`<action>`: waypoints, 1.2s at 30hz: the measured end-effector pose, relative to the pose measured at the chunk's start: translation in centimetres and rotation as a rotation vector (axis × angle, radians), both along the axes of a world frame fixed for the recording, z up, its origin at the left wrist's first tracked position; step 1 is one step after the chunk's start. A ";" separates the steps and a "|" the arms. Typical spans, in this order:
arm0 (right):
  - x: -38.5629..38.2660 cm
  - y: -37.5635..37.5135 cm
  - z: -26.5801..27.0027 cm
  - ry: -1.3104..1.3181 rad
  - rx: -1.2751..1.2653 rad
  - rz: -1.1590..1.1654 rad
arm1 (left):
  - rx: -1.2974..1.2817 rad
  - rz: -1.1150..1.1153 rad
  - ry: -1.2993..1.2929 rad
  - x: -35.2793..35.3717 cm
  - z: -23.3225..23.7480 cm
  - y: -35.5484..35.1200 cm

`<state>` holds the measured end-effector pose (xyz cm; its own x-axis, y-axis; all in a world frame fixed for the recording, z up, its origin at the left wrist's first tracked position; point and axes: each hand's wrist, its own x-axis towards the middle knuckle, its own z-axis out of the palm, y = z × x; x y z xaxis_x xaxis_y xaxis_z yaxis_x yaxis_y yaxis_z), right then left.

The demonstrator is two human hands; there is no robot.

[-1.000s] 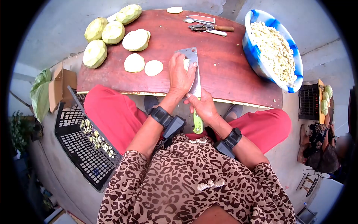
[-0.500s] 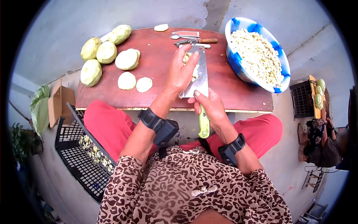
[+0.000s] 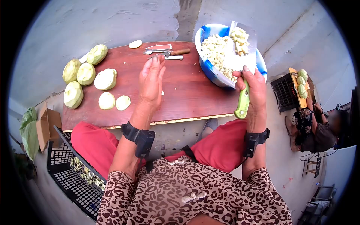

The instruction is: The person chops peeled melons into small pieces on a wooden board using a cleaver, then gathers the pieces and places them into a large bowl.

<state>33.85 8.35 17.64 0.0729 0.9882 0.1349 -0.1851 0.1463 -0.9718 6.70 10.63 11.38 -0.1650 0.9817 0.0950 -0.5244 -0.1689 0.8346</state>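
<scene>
My right hand (image 3: pixel 253 86) grips the green handle of a wide-bladed cleaver (image 3: pixel 243 99). Its blade is over the blue and white basin (image 3: pixel 210 71), and diced pale pieces (image 3: pixel 240 39) lie on the blade. More diced pieces (image 3: pixel 215 50) fill the basin. My left hand (image 3: pixel 151 82) is raised above the red-brown table (image 3: pixel 180 90), fingers extended and holding nothing. Left of it are two pale slices (image 3: pixel 107 100) and a cut peeled vegetable (image 3: pixel 105 79).
Several peeled vegetables (image 3: pixel 86 74) sit at the table's left. Knives (image 3: pixel 174 58) and a spoon (image 3: pixel 149 51) lie at the back. A black crate (image 3: pixel 71 180) with scraps stands lower left. At far right, another person (image 3: pixel 318 131) is beside whole vegetables (image 3: pixel 301 80).
The cleaver has moved right from the table to over the basin, carrying diced pieces. My left hand has parted from it and stays over the table. The view has shifted right.
</scene>
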 end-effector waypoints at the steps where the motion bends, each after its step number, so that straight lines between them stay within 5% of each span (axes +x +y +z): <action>1: 1.6 1.1 -0.2 -0.180 0.028 -0.098 | -0.033 0.028 -0.004 -0.6 -1.3 0.2; 3: 4.7 3.7 -1.9 -1.321 0.146 -0.455 | -0.110 0.082 -0.009 -1.6 -3.4 0.2; 4: 5.9 4.5 -1.3 -1.479 0.043 -0.389 | -0.146 0.113 -0.033 -1.8 -3.7 0.3; 8: 5.5 4.1 -1.1 -1.455 0.031 -0.620 | -0.189 0.151 -0.055 -3.7 -5.6 0.0; 12: 5.1 4.3 -0.1 -1.470 0.159 -0.527 | -0.191 0.142 -0.107 -4.8 -5.8 -0.2; 15: 3.0 4.0 0.2 -0.914 -0.020 -0.358 | -0.187 0.151 -0.126 -5.4 -5.6 -0.8; 21: -4.3 1.6 -1.1 -0.400 -0.092 0.198 | -0.199 0.266 0.161 -7.7 -5.4 -2.0; 25: -7.5 -1.1 -4.0 -0.403 -0.230 0.508 | -0.190 0.432 0.401 -10.6 -4.9 -3.7; 30: -8.1 -3.8 -6.3 -0.563 -0.345 0.819 | -0.288 0.603 0.398 -15.0 -5.5 -5.6; 34: -7.7 -4.2 -8.1 -0.772 -0.062 0.853 | -0.287 0.597 0.612 -15.9 -7.4 -6.3; 36: -7.5 -4.0 -7.3 -0.807 -0.185 0.837 | -0.269 0.524 0.826 -15.6 -8.3 -6.5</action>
<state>26.31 4.35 10.34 -0.6492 0.6966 -0.3053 0.5221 0.1162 -0.8450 -8.90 4.17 3.11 -0.5637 0.8102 0.1605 0.3202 0.0352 0.9467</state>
